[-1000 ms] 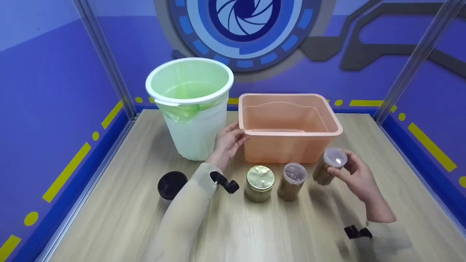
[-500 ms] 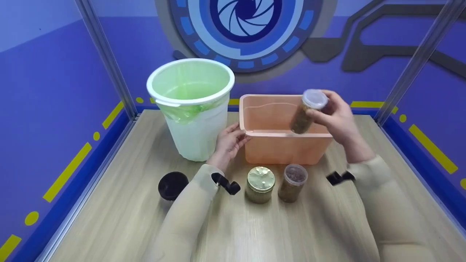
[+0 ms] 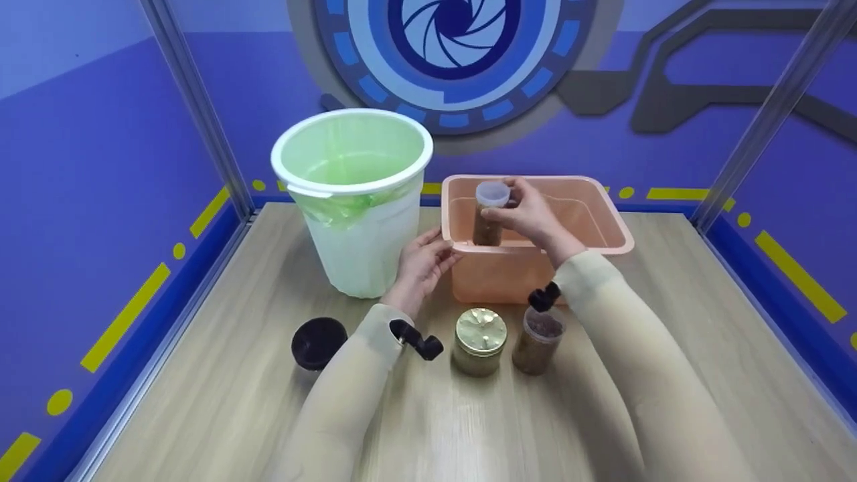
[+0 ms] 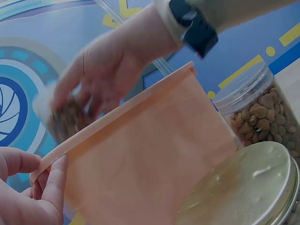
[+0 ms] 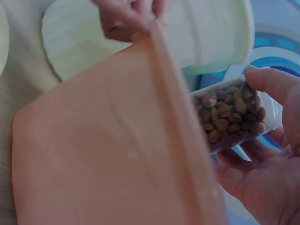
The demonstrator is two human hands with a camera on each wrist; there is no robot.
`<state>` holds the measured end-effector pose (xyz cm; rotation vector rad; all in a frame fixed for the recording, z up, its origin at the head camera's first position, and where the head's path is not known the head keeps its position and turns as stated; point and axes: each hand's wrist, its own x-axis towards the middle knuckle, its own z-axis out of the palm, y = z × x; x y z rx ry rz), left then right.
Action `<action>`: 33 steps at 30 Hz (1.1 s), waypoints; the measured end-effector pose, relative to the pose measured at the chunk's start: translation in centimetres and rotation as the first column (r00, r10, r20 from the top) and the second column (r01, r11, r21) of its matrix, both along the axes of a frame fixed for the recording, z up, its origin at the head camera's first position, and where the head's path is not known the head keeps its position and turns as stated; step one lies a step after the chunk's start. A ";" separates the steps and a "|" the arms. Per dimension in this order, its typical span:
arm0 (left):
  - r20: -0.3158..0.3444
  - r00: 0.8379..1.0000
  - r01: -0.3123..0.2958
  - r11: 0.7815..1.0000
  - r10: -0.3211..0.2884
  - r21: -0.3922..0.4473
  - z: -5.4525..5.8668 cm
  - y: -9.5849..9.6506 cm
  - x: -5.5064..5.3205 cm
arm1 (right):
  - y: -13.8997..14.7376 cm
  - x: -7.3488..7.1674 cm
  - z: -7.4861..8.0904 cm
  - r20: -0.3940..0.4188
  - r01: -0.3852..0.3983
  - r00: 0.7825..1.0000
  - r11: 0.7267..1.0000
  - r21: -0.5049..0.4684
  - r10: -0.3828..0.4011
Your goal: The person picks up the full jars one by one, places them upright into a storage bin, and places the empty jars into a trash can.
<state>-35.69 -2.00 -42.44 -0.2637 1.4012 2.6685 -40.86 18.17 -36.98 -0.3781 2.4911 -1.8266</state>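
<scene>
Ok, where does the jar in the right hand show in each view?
Head: jar, slightly right of centre, within the opening of the peach bin.
Left wrist: jar, left side, blurred, partly behind the bin's rim.
Right wrist: jar, right of centre, partly hidden by the bin.
Shared landmark: the left hand pinching the bin's rim.

In the left wrist view, the right hand and jar are blurred; the edge crops the gold-lidded container. The orange tub hides the jar's base.
</scene>
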 end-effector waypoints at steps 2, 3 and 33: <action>-0.005 1.000 -0.001 1.000 0.001 0.001 0.0 0.0 -0.1 | -0.5 -0.6 -0.5 0.025 -0.012 1.000 0.996 0.087 0.009; -0.007 1.000 -0.002 1.000 0.002 0.001 0.0 0.0 -0.1 | -0.6 -0.8 -0.7 0.040 -0.022 0.999 0.991 0.129 0.017; -0.012 1.000 -0.004 1.000 0.004 0.007 0.0 0.0 0.0 | -2.3 -2.3 -2.6 0.156 -0.232 0.973 0.755 0.613 0.173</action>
